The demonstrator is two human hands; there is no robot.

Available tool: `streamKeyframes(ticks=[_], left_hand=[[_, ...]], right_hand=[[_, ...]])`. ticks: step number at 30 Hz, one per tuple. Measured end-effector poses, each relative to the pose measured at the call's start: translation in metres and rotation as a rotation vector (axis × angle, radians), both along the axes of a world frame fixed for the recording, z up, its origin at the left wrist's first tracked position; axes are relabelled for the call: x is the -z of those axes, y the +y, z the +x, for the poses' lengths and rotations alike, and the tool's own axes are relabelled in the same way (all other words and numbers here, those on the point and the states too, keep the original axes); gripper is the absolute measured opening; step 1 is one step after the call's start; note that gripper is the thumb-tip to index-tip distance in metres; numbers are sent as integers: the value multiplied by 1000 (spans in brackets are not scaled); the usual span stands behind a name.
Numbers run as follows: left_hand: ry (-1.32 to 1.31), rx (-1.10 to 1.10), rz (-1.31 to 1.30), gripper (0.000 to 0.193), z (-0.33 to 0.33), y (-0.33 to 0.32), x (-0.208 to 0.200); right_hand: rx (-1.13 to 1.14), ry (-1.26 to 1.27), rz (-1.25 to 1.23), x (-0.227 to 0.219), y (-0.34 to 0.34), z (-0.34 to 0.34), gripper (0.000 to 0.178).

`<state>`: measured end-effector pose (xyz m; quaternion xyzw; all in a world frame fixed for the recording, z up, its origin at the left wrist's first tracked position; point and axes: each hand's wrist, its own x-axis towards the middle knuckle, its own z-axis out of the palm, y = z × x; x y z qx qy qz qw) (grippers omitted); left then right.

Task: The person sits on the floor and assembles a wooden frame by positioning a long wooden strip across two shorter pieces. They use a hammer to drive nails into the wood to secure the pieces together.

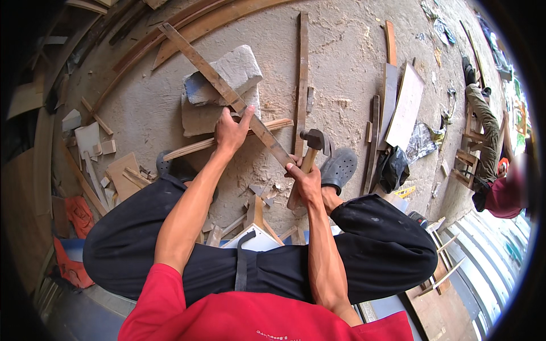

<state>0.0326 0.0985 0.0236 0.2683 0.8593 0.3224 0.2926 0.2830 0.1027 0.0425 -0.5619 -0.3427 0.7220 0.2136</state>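
Observation:
A long narrow wooden strip (199, 62) slants from the upper left down to the middle, passing over a rough concrete block (242, 62). My left hand (230, 133) is closed around the strip at its middle, thumb on top. At the strip's near end, my right hand (307, 181) grips a claw hammer (314, 139) by its wooden handle, head upward. Its fingers also touch the strip's end. Below my left hand a thinner pale wooden strip (193, 149) crosses underneath, angled the other way. The concrete block rests on another block (193, 118) on the floor.
Boards (301, 74) and a white panel (405, 108) lie on the dusty floor to the right, near a black plastic bag (393, 170). Wood offcuts (122, 170) are scattered at left and between my feet. Another person (489, 142) is at the far right.

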Motion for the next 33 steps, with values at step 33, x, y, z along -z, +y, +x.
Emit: streamKeyframes(ticks=[33], left_hand=[[645,468,262,32,-10,39,-9]], right_hand=[[-32,-56,-46,0,9,4,29]])
